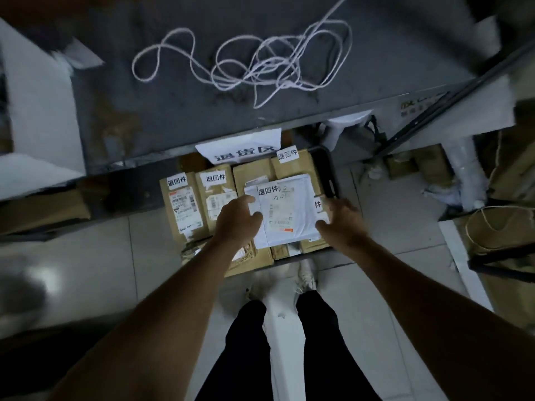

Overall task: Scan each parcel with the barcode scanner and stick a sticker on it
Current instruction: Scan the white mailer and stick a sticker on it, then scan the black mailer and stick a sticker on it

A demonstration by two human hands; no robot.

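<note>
— While both hands reach down, where is the white parcel [285, 209]?
— Between them, on top of the brown boxes [185, 202]. The left hand [237, 218] pinches its left edge; the right hand [337, 217] curls round its right edge.
— How does it look?
— Flat, white, with black writing.

Dim, soft overall; blurred, warped edges

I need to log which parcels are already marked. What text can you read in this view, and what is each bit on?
"退货区": white paper sign on the shelf edge.
"退回件": sticker on the left brown box.
"退回件": sticker on the second brown box.
"退回件": sticker on the back right box.
"退回件": white flat parcel, held between both hands.
"件": partly hidden sticker beside it.
Shipping labels and the handwriting: too blurred.
</note>
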